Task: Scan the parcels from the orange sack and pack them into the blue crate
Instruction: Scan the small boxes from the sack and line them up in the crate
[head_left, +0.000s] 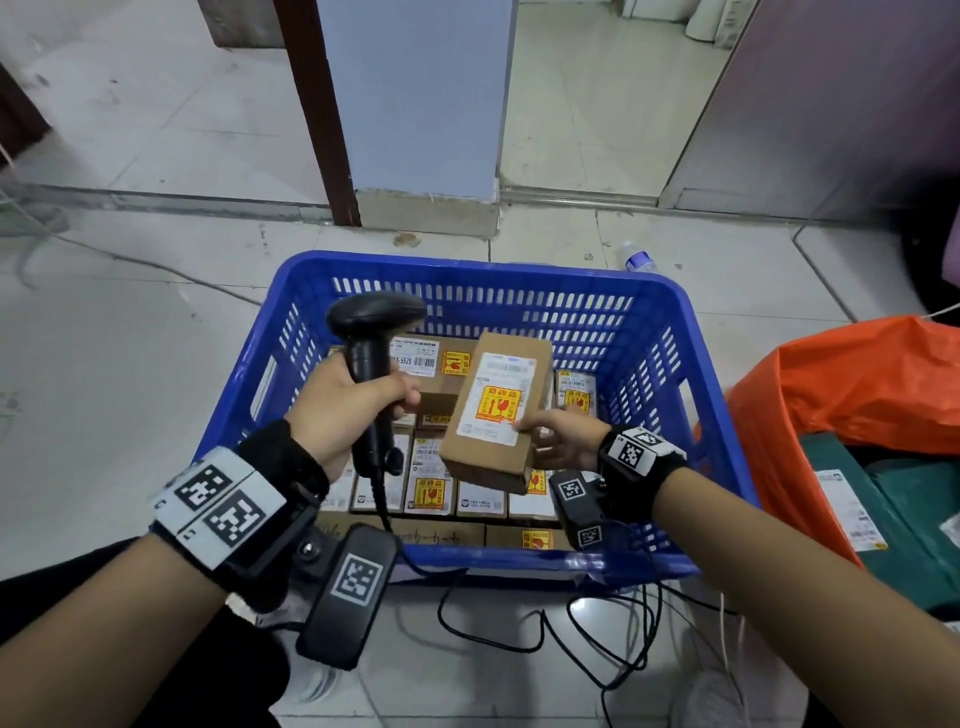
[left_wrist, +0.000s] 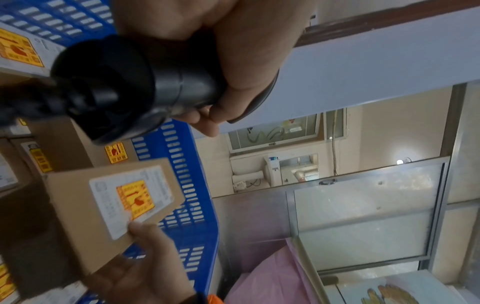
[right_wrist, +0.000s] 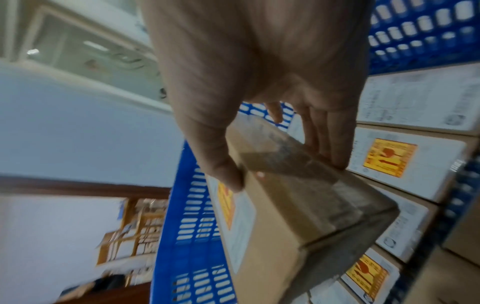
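My left hand (head_left: 358, 400) grips the handle of a black barcode scanner (head_left: 371, 332) above the blue crate (head_left: 670, 332), its head turned toward the parcel. My right hand (head_left: 558, 439) holds a brown cardboard parcel (head_left: 493, 410) by its near end, thumb on the white label with the yellow fragile sticker, tilted over the crate. In the left wrist view the scanner (left_wrist: 124, 86) sits in my left hand (left_wrist: 223, 51), with the parcel (left_wrist: 114, 207) below. The right wrist view shows my right hand (right_wrist: 259, 98) pinching the parcel (right_wrist: 293, 201). Several labelled boxes (head_left: 431, 478) lie packed in the crate.
The orange sack (head_left: 852, 395) lies open at the right with dark green parcels (head_left: 893, 514) inside. The scanner's black cable (head_left: 519, 629) loops on the tiled floor in front of the crate. A pillar (head_left: 421, 104) and a plastic bottle (head_left: 639, 258) stand behind it.
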